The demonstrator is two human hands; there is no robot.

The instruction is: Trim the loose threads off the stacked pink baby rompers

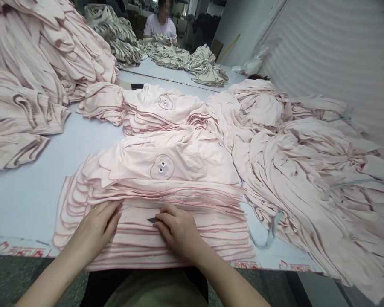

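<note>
A fanned stack of pale pink garment pieces (224, 232) with darker pink edging lies in front of me, its layers stepped towards the table's front edge. The upper piece (192, 155) bears a round patch (162, 166) with two eye-like dots. My left hand (99, 226) rests on the left part of the stack, fingers stretched out at the hem of the upper layers, thumb apart. My right hand (179, 228) is closed around a small dark tool with a pointed blade (152, 220), probably thread snips, its tip pointing left over the layers. The tool's handle is hidden in the palm.
Another pink stack (160, 106) lies just behind. Loose pink garments (284, 170) cover the right side, with a grey-blue strip (272, 232) beside them. Tall pink piles (51, 47) stand at left. Greyish garments (179, 57) and a seated person (161, 25) are farther back.
</note>
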